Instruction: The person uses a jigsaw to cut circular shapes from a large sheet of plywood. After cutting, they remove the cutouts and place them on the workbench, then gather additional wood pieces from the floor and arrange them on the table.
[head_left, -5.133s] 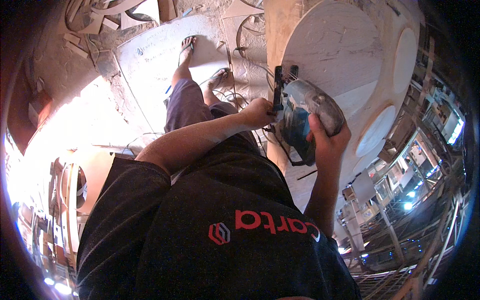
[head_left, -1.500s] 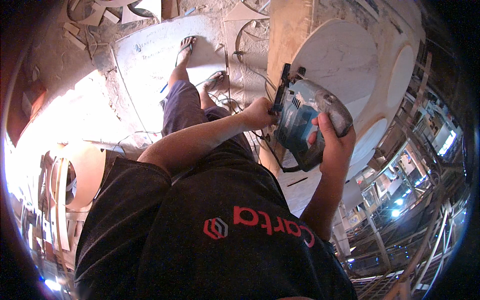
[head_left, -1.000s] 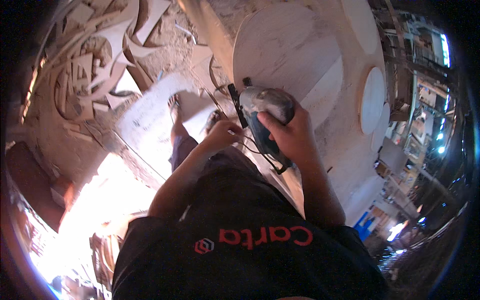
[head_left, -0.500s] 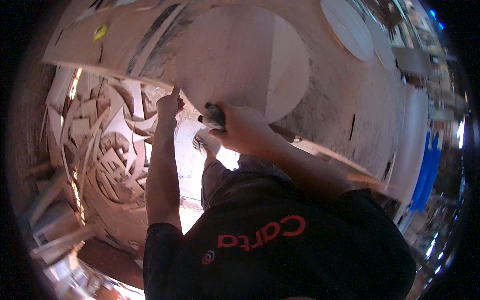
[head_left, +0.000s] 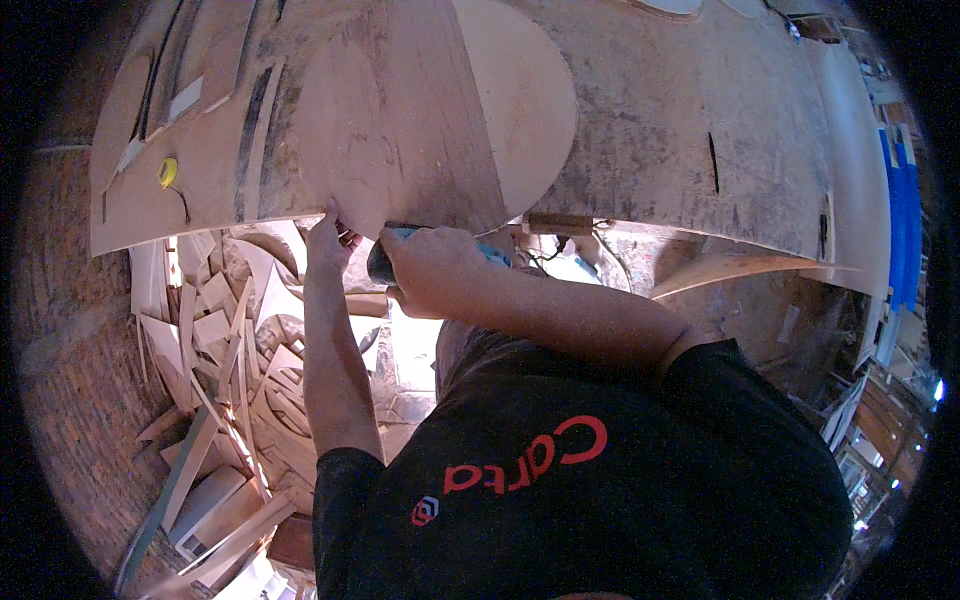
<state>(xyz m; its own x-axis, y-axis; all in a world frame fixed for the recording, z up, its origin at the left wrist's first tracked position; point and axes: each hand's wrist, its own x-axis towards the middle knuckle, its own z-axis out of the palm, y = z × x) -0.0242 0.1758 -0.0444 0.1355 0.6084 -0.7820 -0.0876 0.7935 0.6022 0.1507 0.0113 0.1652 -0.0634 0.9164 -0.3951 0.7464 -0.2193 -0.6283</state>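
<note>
A round wooden board (head_left: 400,120) lies on the worktable (head_left: 640,130), its near edge reaching the table's front edge. Most of it is darker brown, with a pale section on the right. My left hand (head_left: 332,240) pinches the board's near-left rim, finger on top and the others curled below. Beside it, my right hand (head_left: 435,260) is wrapped round a handheld power tool (head_left: 380,264) with a dark end and a teal body, held against the board's near edge. The tool's working part is hidden, so its exact kind cannot be told.
A yellow tape measure (head_left: 168,172) lies on the table at the left. Below that side, wood offcuts (head_left: 265,290) are heaped on the floor beside a brick wall (head_left: 80,300). A thin curved sheet (head_left: 730,268) juts out under the table's front right. Blue panels (head_left: 905,220) stand far right.
The view has swung, so the table edge now runs more level. My right hand has turned the tool sideways and brought it to the board's near edge. My left hand stays at the rim.
</note>
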